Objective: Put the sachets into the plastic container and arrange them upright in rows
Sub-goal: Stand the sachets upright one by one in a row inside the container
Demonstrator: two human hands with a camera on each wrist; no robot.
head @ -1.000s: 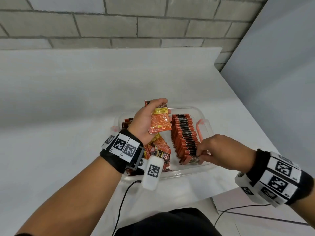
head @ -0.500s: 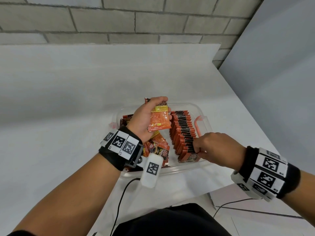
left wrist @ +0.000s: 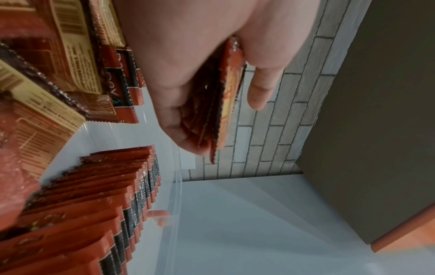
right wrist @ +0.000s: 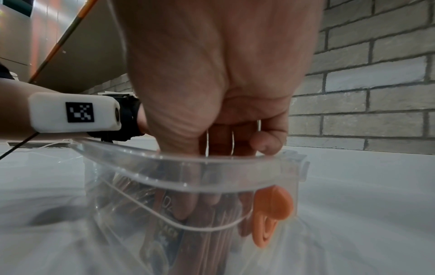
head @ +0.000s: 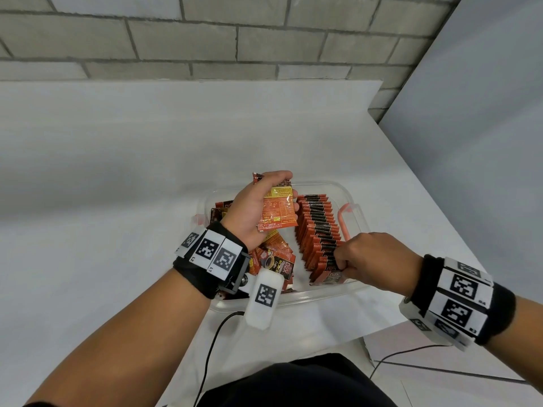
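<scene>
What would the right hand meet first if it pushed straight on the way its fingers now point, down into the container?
The right hand already has its fingertips on the near end of the upright row of sachets. Going on, it would press those sachets toward the floor of the plastic container; depth there is unclear.

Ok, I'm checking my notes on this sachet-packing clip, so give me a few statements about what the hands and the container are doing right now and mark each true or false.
1. The left hand grips a small stack of sachets above the plastic container. True.
2. The right hand rests on the table outside the container. False: its fingers reach into the container at the near end of the upright row.
3. The upright row runs along the container's right side. True.
4. All sachets in the container stand upright. False: loose sachets lie jumbled on the left side.
5. The container's clips are blue. False: the clip is orange.
</scene>
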